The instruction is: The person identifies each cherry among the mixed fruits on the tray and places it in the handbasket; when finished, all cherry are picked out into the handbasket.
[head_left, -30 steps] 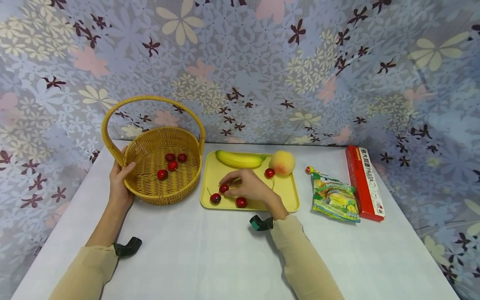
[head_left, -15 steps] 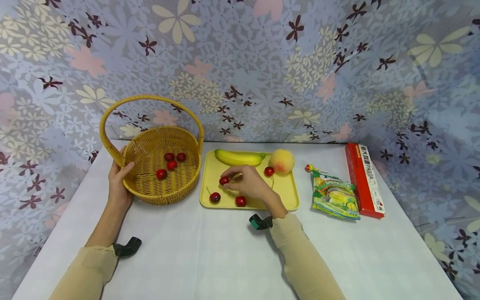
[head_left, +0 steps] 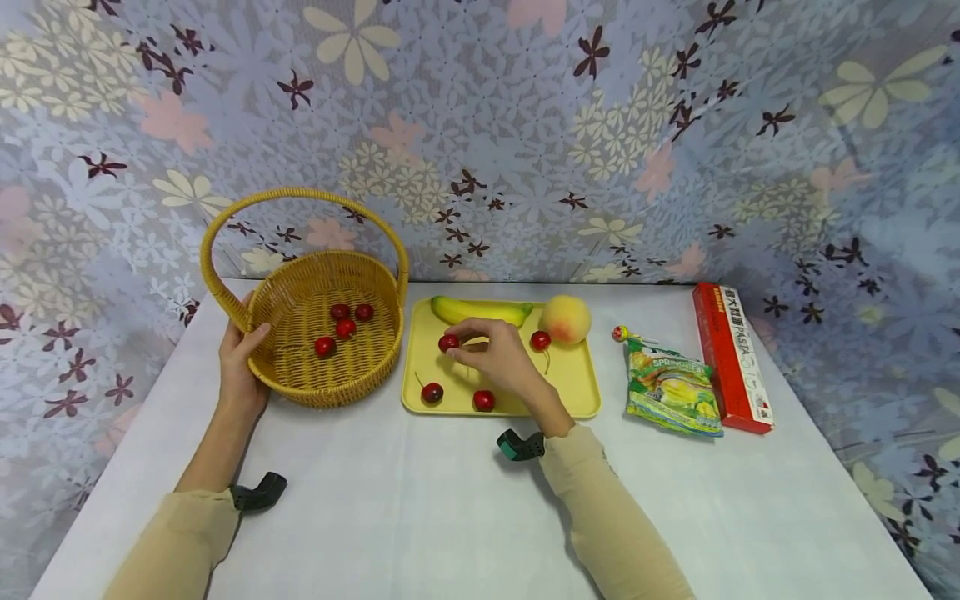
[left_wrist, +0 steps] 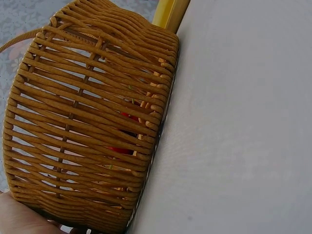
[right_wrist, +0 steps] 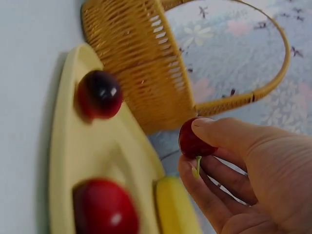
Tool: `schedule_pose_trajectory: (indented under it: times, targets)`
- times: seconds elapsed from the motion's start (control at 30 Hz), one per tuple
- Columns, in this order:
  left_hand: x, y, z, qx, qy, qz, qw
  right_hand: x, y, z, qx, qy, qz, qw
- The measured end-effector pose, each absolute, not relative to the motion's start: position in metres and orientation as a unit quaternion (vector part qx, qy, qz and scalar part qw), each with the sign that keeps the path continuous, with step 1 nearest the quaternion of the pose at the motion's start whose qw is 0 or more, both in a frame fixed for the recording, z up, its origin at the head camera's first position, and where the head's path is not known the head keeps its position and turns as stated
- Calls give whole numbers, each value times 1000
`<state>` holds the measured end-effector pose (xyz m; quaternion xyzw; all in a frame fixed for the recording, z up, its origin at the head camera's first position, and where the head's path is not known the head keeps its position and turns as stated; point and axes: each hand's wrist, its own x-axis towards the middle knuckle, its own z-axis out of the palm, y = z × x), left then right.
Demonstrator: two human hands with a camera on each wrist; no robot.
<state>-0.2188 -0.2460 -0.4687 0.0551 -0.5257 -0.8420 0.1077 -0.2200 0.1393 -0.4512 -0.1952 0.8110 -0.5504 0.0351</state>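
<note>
My left hand holds the left side of the wicker basket, thumb over the rim. Several red cherries lie inside on its woven bottom. Above the yellow tray, my right hand pinches a dark red cherry between thumb and fingers, its green stem hanging down. Two other cherries sit near the tray's front edge, a dark one and a red one. A third cherry touches or nearly touches the peach. The banana lies along the tray's back.
Right of the tray are a green snack bag, a small lollipop-like item and a red pasta box. The basket's tall handle arches up before the floral cloth backdrop. A white table lies underneath.
My right hand has lifted the pinched cherry up off the tray, moving slightly toward the back. The left hand and basket have stayed in place.
</note>
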Motion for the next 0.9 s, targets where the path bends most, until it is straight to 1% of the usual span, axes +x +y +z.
schedule_pose_trajectory:
  times: [0.1,0.23,0.37,0.47,0.67,0.77,0.9]
  targets:
    - [-218,-245,-470,54,-523,-845,102,-218,136,-443,-202,812,-547,27]
    - [-218,-244,-471,42,-529,-842,101,-217,125,-426,-241,816,-525,12]
    - [-217,-245,-472,37,-530,-841,103,-219,106,-408,-288,820,-494,-2]
    - [-218,-246,-472,36,-533,-839,102,-223,91,-396,-309,825,-473,-3]
    - [-217,-248,-471,48,-533,-838,102,-230,68,-387,-321,831,-453,3]
    - [-217,-249,-471,54,-532,-838,107,-234,57,-383,-322,839,-439,-4]
    - [-217,-248,-471,57,-532,-838,108,-240,39,-376,-324,862,-388,-29]
